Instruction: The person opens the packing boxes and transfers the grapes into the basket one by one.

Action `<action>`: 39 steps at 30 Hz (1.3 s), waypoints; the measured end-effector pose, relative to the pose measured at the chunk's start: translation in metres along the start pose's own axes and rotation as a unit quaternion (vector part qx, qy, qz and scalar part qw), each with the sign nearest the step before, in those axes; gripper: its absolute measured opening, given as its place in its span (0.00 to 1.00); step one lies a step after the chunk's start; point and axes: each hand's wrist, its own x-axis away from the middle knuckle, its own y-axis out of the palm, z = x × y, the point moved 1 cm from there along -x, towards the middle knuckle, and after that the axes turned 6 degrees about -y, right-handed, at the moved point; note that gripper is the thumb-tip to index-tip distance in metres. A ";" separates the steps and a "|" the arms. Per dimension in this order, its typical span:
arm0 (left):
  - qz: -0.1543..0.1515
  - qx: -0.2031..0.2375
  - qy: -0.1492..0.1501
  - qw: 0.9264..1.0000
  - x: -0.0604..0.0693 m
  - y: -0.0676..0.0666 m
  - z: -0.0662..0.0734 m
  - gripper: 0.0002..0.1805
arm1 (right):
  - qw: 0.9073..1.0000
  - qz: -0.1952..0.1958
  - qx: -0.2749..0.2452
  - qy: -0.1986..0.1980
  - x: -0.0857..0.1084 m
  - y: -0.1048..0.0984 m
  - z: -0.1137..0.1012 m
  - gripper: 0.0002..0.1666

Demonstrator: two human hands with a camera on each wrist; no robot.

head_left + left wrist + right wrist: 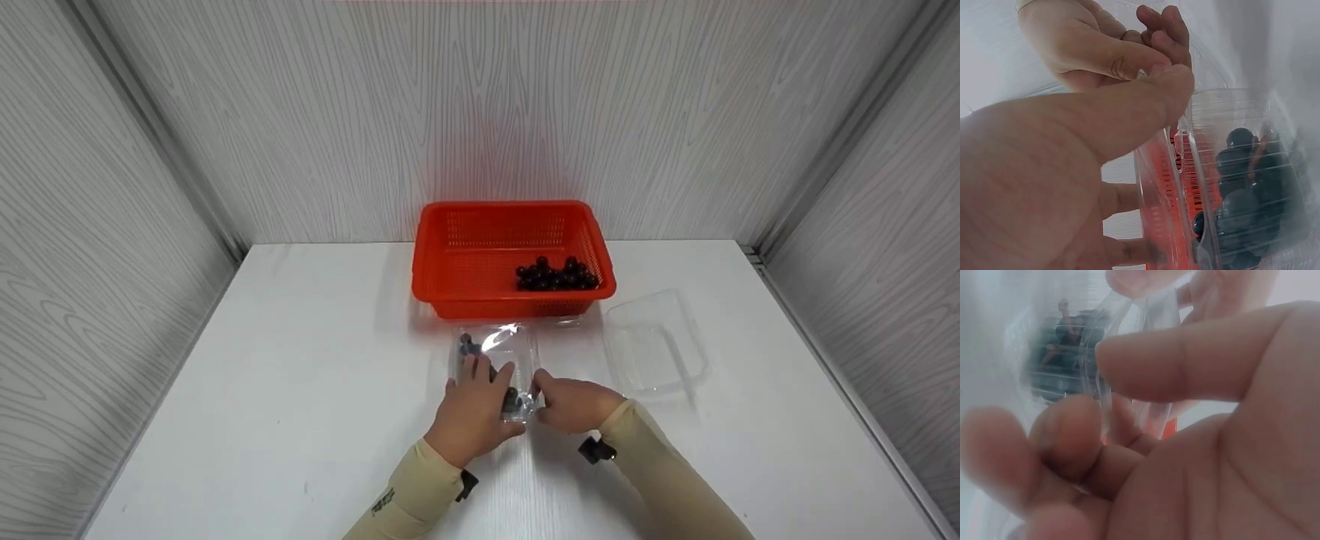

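A lidded clear plastic box (499,340) stands on the table in front of the red basket, with dark grapes (1244,211) and bits of brown stem visible through its wall. My left hand (469,414) rests across the lid, fingers spread and fairly straight, its thumb along the near edge. At the box's near right corner, my right hand (576,405) pinches the rim between thumb and curled fingers. In the right wrist view the thumb and fingertips meet at the plastic edge, and the grapes look blurred behind it.
Behind the box is a red plastic basket (514,307), with a bunch of dark grapes (555,276) in its right part. To the right, a second clear plastic container (649,360) lies opened out on the white table (315,390). Wood-grain panels (330,112) surround the table's back and sides.
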 end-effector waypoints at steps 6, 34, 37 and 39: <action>-0.003 0.004 -0.005 1.000 -0.001 -0.001 0.000 0.46 | 1.000 0.022 0.012 -0.018 0.000 -0.001 0.000 0.12; -0.009 -0.004 -0.010 1.000 0.000 -0.001 0.000 0.47 | 1.000 -0.007 0.009 0.019 0.002 -0.003 0.002 0.19; -0.006 -0.003 -0.005 1.000 0.000 -0.002 0.000 0.47 | 1.000 -0.010 0.004 0.023 0.003 -0.003 0.003 0.19; -0.006 0.000 -0.004 1.000 0.001 -0.003 0.000 0.47 | 1.000 -0.012 -0.001 0.026 0.003 -0.003 0.004 0.19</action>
